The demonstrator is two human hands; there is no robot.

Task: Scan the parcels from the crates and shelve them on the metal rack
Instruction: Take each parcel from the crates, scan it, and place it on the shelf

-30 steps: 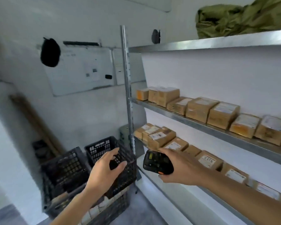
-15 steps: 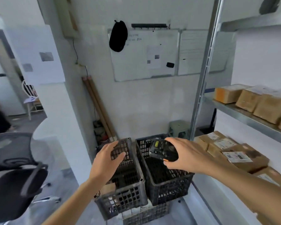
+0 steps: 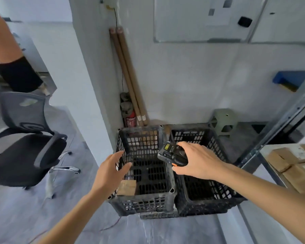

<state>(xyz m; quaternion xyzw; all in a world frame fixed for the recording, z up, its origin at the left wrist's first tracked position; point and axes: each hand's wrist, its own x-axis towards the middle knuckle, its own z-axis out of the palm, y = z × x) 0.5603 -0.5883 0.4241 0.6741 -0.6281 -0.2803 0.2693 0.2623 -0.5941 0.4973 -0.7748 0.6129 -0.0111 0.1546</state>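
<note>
Now that the view has swung away from the metal rack and down over the two black crates, the work has turned from shelving back to fetching: the left hand, fingers spread and holding nothing, reaches into the left crate just above the one brown parcel visible in its near corner, while the right hand grips the scanner over the divide, ready to scan it
</note>
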